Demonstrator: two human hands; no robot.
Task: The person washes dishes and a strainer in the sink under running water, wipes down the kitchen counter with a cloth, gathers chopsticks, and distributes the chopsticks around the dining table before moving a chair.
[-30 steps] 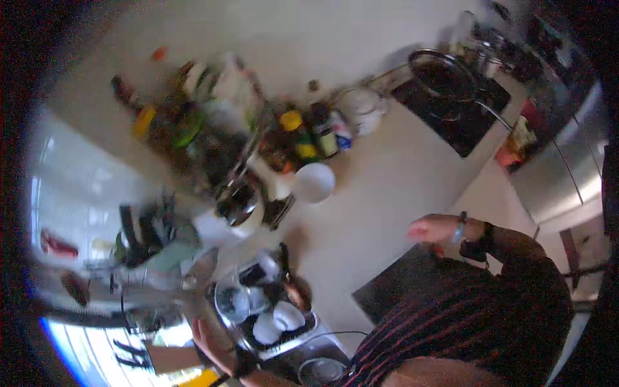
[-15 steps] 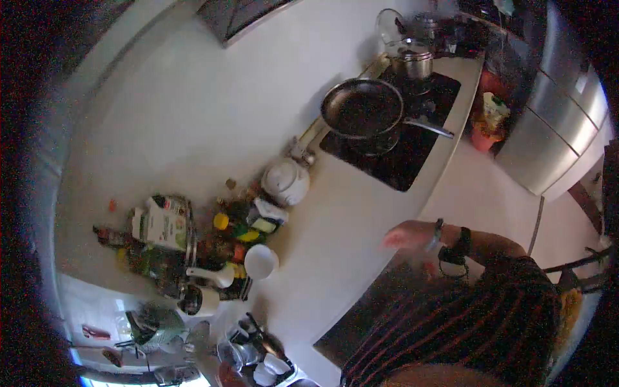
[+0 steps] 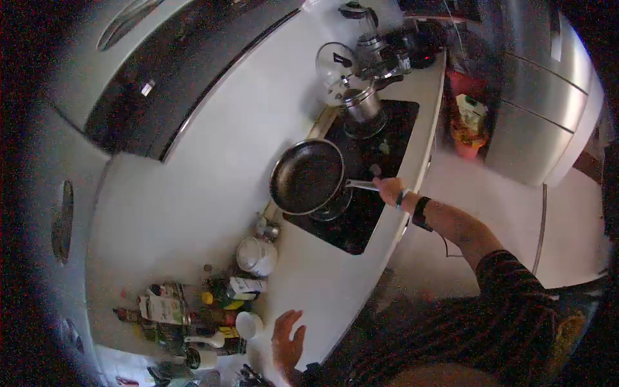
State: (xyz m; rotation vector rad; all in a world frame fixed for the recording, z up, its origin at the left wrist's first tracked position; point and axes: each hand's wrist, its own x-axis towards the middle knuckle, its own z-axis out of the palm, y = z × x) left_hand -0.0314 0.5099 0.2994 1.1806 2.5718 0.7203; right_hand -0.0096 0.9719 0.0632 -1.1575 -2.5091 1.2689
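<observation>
A dark frying pan (image 3: 308,177) with a metal handle (image 3: 362,185) is at the near end of the black cooktop (image 3: 361,233), tilted toward the wall. My right hand (image 3: 390,190) is closed around the end of that handle. Low in the view, my left hand (image 3: 286,338) hangs over the counter with its fingers apart, holding nothing. It is nearest to a white bowl (image 3: 249,325). Behind the pan, a steel pot (image 3: 362,103) stands on the far burner.
A glass lid (image 3: 336,68) leans at the wall behind the pot, beside a blender (image 3: 371,45). A lidded white jar (image 3: 256,256), bottles and packets line the wall side of the counter. A steel fridge (image 3: 538,97) stands at the right, with a dark range hood (image 3: 161,77) overhead.
My right hand has reached forward from the counter edge and taken hold of the pan handle. The pan now looks more tilted. My left hand has come into view; the camera has turned.
</observation>
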